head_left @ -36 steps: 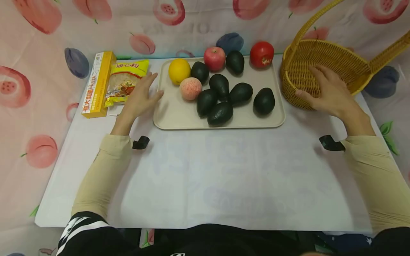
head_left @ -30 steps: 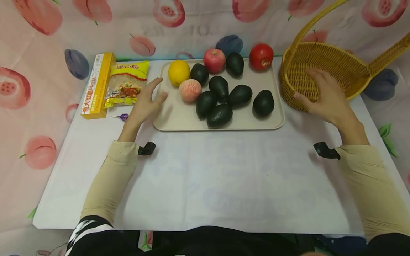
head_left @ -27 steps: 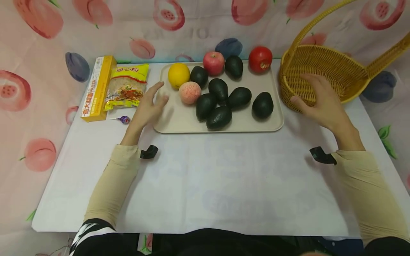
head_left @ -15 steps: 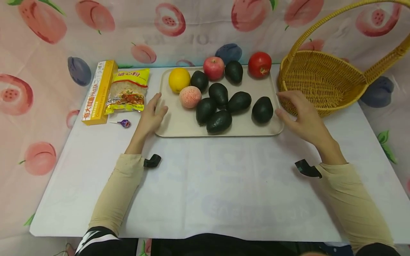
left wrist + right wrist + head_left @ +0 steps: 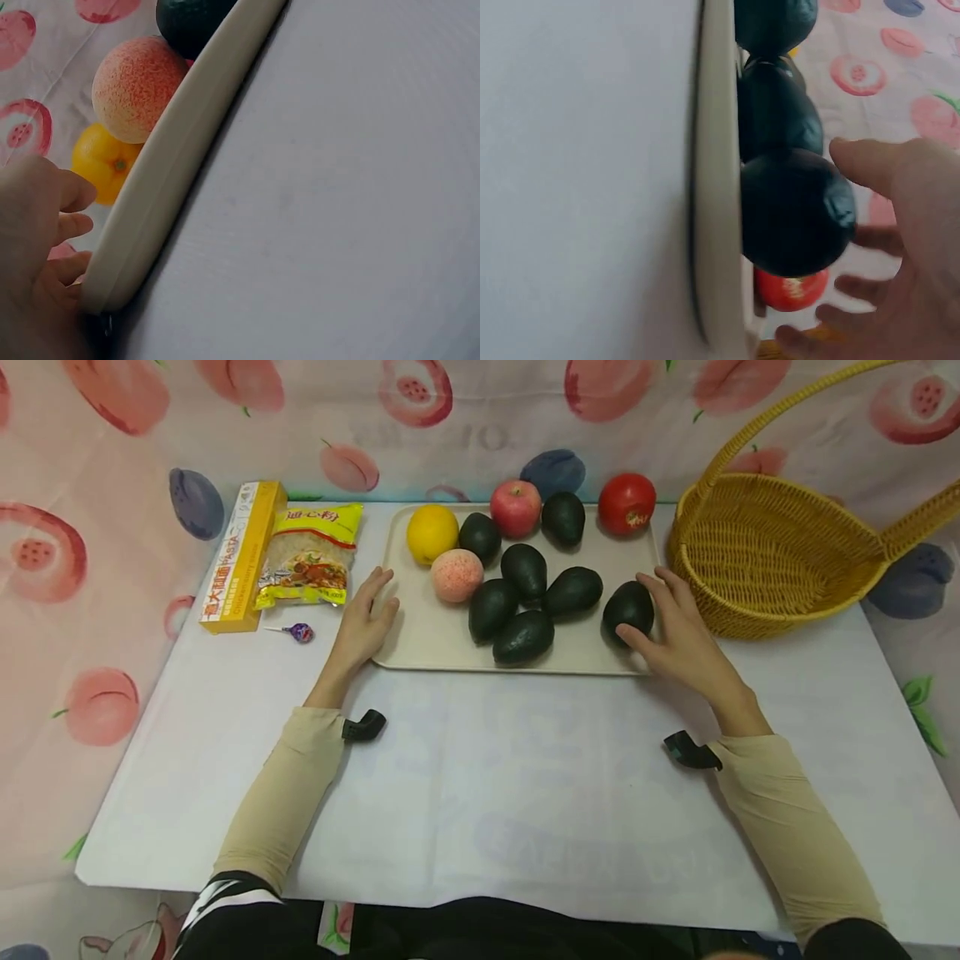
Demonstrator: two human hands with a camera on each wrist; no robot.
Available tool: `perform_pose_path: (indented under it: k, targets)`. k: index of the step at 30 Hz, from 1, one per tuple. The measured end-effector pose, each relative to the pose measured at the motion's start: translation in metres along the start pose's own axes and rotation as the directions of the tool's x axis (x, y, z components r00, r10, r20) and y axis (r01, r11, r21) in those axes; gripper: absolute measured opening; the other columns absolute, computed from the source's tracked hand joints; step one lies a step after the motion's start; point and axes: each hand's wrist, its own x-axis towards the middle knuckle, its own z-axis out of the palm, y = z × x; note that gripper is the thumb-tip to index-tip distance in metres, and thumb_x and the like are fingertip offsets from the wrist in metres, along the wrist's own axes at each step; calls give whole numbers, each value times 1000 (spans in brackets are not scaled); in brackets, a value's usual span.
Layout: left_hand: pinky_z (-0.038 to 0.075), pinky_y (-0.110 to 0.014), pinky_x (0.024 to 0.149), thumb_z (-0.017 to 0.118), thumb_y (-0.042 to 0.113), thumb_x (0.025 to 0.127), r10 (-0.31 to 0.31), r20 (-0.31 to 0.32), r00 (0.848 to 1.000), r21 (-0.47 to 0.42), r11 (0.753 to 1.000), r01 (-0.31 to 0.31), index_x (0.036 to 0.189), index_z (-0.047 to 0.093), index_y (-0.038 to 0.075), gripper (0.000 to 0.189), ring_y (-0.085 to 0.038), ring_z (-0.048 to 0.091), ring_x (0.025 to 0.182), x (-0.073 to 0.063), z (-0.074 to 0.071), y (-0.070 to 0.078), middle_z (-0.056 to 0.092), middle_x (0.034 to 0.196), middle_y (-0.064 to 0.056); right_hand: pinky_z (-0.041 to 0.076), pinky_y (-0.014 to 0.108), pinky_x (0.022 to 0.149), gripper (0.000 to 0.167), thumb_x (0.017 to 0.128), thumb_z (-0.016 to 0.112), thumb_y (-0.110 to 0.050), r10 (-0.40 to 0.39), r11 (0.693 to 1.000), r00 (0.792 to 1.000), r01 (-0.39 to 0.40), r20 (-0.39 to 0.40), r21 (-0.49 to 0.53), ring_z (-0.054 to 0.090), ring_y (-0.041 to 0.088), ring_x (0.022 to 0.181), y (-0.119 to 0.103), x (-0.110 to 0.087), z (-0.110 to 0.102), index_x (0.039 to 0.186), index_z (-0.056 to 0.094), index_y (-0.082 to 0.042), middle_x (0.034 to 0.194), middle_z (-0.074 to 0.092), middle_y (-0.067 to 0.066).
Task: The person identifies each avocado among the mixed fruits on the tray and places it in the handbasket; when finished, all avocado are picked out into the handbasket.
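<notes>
In the head view my left hand (image 5: 365,620) is at the left rim of a cream tray (image 5: 420,652), thumb over the rim. The left wrist view shows its fingertips right at the tray's corner, near a lemon-yellow fruit (image 5: 105,161) and a peach (image 5: 139,90). My right hand (image 5: 686,639) reaches over the tray's right rim to the rightmost dark green avocado (image 5: 628,610), thumb in front and fingers behind. In the right wrist view the thumb is spread apart from that avocado (image 5: 799,214), and the other fingers are loosely bent beyond it.
Several more avocados (image 5: 522,637), an apple (image 5: 515,508) and a red pomegranate-like fruit (image 5: 627,505) lie on the tray. A wicker basket (image 5: 780,556) stands at right. At left are a pasta box (image 5: 243,560), a yellow food bag (image 5: 311,556) and a lollipop (image 5: 302,632).
My right hand has moved left and toward me, from over the basket to the rightmost avocado. My left hand has shifted right, from the food bag to the tray's left rim.
</notes>
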Motion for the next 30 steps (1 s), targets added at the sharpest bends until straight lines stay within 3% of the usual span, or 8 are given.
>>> perform_pose_path:
  k: [6,12,16,20,23,27,30]
  targets:
    - [17,-39,121,50,25,95,5,0,1000,36,999,-5,145,39,18,51,-21,20,146,2,-1,2,23,158,-1,25,62,110,83,85,60,-52,139,990,990,-138,36,-15,28,39,139,5,8,5,151,21,-20,156,17,12]
    - [18,-39,121,51,22,95,14,-8,1000,21,1000,-14,141,44,14,47,-21,22,145,2,0,3,26,157,-3,38,57,99,82,84,62,-53,162,987,986,-162,30,-7,46,38,121,6,10,7,150,23,-22,146,36,16]
    - [19,-38,120,52,21,95,19,-10,1000,16,1000,-19,140,45,13,47,-21,22,145,0,1,1,27,156,-3,47,51,93,80,83,65,-49,159,987,987,-159,6,28,50,37,119,5,9,7,149,28,-23,143,39,14]
    - [21,-38,120,51,21,95,11,-19,1000,6,1000,-11,139,46,12,45,-20,23,145,-3,1,-2,29,155,-3,53,32,84,76,82,69,-42,144,986,989,-141,-22,86,50,31,121,3,9,4,147,31,-29,145,38,7]
    - [20,-38,120,50,20,96,9,-26,1000,14,1000,-8,138,48,11,44,-20,24,145,-5,1,-3,31,154,-2,46,35,94,74,81,72,-35,113,986,992,-105,-52,133,45,30,124,1,7,0,145,34,-29,146,37,4]
    - [20,-38,120,50,18,96,18,-35,999,15,1000,-17,138,48,9,43,-20,25,144,-5,1,-2,33,154,-2,35,53,104,73,80,74,-27,53,986,994,-38,-91,163,41,30,127,-3,7,-6,144,38,-26,147,37,5]
    - [21,-38,120,49,18,96,10,-28,1000,4,1000,-10,138,48,8,43,-20,25,144,-4,2,-1,32,154,-2,40,40,102,73,80,75,-23,45,987,994,-29,-100,159,42,26,126,-7,6,-13,143,39,-28,146,36,4]
